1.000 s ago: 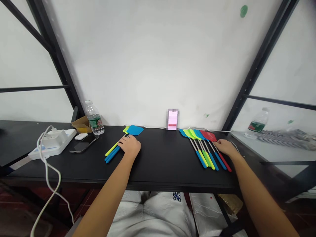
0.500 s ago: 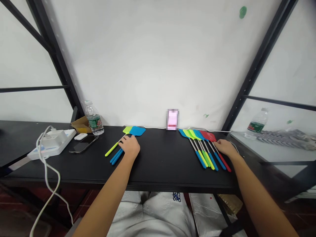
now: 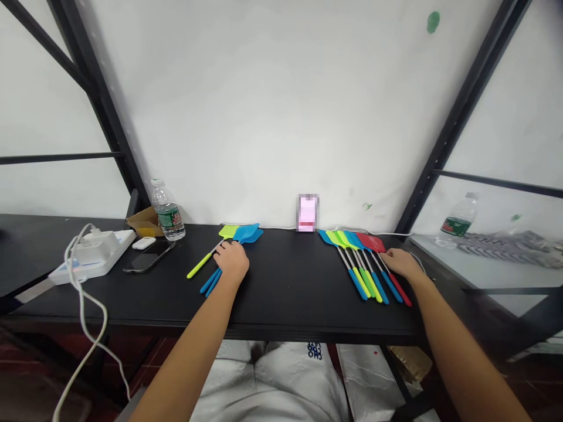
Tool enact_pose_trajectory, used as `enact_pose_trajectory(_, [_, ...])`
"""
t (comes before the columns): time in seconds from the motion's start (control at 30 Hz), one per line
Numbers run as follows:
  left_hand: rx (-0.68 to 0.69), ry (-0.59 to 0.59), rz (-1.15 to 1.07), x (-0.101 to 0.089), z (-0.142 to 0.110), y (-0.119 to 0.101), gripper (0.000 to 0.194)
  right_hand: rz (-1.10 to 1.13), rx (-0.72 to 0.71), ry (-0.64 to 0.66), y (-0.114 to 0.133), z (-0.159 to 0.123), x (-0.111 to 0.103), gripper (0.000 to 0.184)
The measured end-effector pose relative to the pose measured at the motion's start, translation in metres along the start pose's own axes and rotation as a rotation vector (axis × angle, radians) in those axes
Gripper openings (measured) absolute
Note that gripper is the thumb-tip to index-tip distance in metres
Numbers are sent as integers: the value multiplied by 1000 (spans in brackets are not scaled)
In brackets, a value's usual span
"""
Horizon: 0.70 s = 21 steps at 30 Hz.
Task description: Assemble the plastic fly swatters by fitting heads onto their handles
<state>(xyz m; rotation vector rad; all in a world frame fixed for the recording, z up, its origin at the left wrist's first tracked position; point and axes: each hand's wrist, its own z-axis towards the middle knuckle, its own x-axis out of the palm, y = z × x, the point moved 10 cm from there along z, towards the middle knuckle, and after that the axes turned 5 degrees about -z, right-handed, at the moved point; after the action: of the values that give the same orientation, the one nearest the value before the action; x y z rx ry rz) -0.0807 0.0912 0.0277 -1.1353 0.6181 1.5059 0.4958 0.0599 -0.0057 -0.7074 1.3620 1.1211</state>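
My left hand point(image 3: 233, 259) is closed over the metal shaft of a blue fly swatter point(image 3: 247, 232), whose head overlaps a second blue fly swatter point(image 3: 254, 237). Beside them to the left lies a yellow-green fly swatter point(image 3: 200, 265). Over on the right, a fanned row of fly swatters has blue, yellow and green handles, with a yellow-green head point(image 3: 341, 237) among them. At the row's right end is a red fly swatter point(image 3: 370, 242). My right hand point(image 3: 399, 262) pinches near its head, though the fingertips are partly hidden.
A lit phone point(image 3: 307, 212) leans against the wall at the back of the black table point(image 3: 281, 281). To the left are a water bottle point(image 3: 168, 214), a cardboard box point(image 3: 145, 221), a dark phone point(image 3: 150, 257), a white case point(image 3: 143, 242) and a power strip point(image 3: 94, 264) with cables.
Under my left hand the two blue fly swatters have spread apart, their heads and handles shifting slightly right. My right hand and its row look the same.
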Motion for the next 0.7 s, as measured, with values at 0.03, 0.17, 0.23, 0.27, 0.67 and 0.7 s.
enact_pose_trajectory(0.03, [4, 4, 3, 0, 0, 0, 33, 5, 0, 3, -1, 0, 0, 39])
enact_pose_trajectory(0.17, [24, -20, 26, -5, 3, 2, 33, 23, 3, 8, -3, 1, 2, 39])
enact_pose_trajectory(0.23, [34, -27, 29, -7, 5, 3, 33, 28, -1, 7, -3, 1, 2, 41])
enact_pose_trajectory(0.27, [36, -28, 28, -7, 7, 4, 33, 27, -2, 7, -2, 1, 2, 41])
enact_pose_trajectory(0.67, [57, -39, -60, -26, 7, 2, 32, 29, 100, -210, 5, -20, -35, 34])
enact_pose_trajectory(0.7, [74, -40, -82, -28, 5, -2, 32, 52, 132, -311, 8, -28, -48, 35])
